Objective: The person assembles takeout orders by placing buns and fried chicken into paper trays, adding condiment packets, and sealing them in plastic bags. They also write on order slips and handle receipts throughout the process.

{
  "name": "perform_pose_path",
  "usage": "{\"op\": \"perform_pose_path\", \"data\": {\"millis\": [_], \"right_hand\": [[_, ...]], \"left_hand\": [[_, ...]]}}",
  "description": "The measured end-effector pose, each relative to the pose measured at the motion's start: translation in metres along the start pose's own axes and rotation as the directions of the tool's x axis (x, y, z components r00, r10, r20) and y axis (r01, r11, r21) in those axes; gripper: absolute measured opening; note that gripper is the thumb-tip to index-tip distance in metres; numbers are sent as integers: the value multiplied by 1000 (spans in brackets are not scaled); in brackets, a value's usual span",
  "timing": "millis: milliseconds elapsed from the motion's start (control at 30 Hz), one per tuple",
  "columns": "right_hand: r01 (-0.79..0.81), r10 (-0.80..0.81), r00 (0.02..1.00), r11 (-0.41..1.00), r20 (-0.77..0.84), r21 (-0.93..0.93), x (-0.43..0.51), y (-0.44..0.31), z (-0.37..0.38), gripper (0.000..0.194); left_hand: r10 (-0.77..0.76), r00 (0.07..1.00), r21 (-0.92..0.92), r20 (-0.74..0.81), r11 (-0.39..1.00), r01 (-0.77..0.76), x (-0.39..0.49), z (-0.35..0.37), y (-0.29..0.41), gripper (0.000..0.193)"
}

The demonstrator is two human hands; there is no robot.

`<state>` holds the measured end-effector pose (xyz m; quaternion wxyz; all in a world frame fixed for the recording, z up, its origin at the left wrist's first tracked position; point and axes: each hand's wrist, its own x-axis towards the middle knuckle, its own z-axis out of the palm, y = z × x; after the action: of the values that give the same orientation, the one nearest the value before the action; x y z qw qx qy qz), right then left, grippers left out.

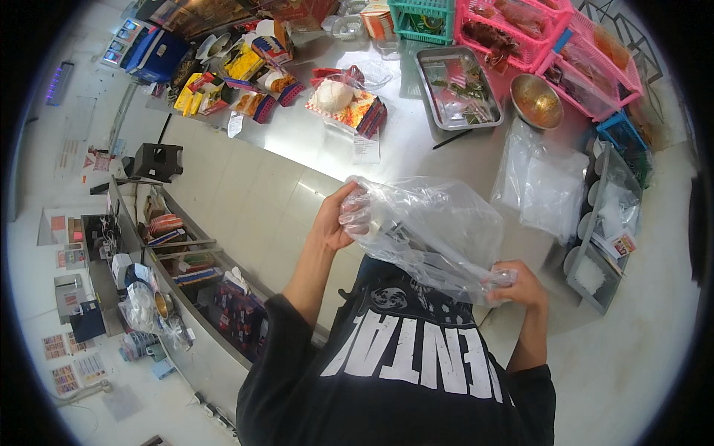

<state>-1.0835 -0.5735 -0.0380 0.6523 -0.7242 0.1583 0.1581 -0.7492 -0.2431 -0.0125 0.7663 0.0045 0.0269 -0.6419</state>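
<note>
A clear plastic bag (429, 223) is stretched between my two hands in front of my chest. My left hand (340, 214) has its fingers inside or behind the film at one end of the bag. The opposite end is gripped by my right hand (510, 287). Beyond the bag, on the steel counter (312, 145), a paper food box (371, 114) with rice and red-orange food stands beside a paper slip (366, 148). To the right lies a stack of flat clear bags (549, 195). A black pen (452, 139) rests near the metal tray (499, 120).
Several filled food boxes (268, 106) crowd the counter's far left. Pink baskets (563, 33), a green basket (421, 22) and a steel bowl (536, 101) stand at the far right. A metal rack with containers (594, 273) borders the right side; shelving (195, 312) stands at left.
</note>
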Motion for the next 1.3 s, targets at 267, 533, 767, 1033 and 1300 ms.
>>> {"op": "perform_pose_path", "data": {"millis": [267, 533, 767, 1033, 1300], "right_hand": [[398, 554, 721, 159, -416, 903, 59, -21, 28, 29], [370, -4, 856, 703, -518, 607, 45, 40, 35, 31], [136, -526, -227, 816, -820, -562, 21, -91, 6, 44], [244, 414, 312, 835, -855, 494, 71, 19, 94, 47], [159, 21, 967, 731, -255, 664, 35, 39, 7, 23]], "left_hand": [[494, 866, 662, -73, -626, 413, 23, -3, 56, 26], [146, 718, 733, -681, 128, 668, 85, 10, 132, 21], [235, 832, 647, 503, -741, -181, 101, 62, 90, 27], [455, 809, 923, -373, 272, 272, 76, -50, 106, 15], [-83, 980, 347, 180, 938, 16, 94, -91, 129, 45]]}}
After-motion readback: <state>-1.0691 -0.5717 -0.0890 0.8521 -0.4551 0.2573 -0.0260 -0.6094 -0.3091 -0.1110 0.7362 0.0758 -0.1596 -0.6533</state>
